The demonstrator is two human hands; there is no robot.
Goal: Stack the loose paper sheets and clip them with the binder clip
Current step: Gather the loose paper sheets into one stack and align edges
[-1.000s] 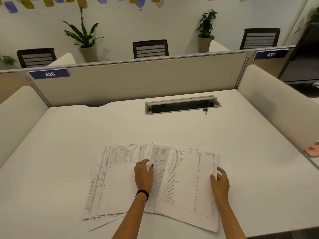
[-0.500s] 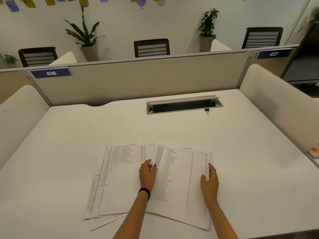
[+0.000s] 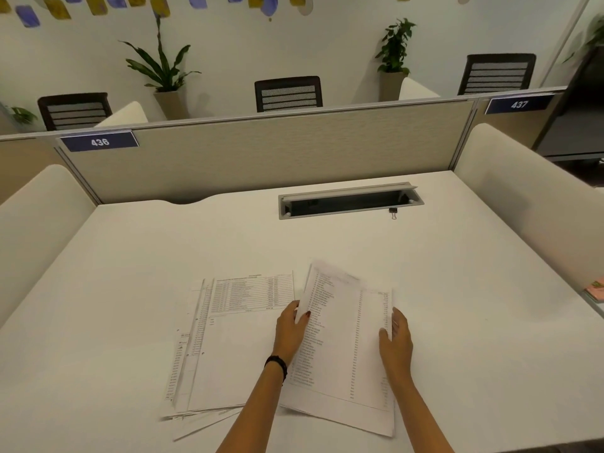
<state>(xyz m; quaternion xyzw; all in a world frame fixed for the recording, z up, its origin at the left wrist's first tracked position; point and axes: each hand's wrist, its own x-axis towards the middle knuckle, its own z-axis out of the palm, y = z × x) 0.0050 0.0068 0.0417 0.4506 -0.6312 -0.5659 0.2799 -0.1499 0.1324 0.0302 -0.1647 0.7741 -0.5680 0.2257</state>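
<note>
A printed sheet of paper [image 3: 346, 341] with columns of text is held between both hands, its far left corner lifted off the white desk [image 3: 457, 289]. My left hand [image 3: 289, 331] grips its left edge and my right hand [image 3: 395, 344] presses its right edge. To the left lies a loose, fanned pile of printed sheets [image 3: 228, 348], partly under my left forearm. A small black binder clip [image 3: 393, 212] rests far back, just in front of the cable slot.
A grey cable slot [image 3: 349, 201] is cut into the desk's back. A beige partition [image 3: 261, 152] with number plates 436 and 437 closes the rear. Padded side screens stand left and right. Something pink [image 3: 595, 291] lies at the right edge.
Both hands have drawn the right sheet leftward toward the pile, and its far left corner has risen off the desk. The pile and clip have not moved.
</note>
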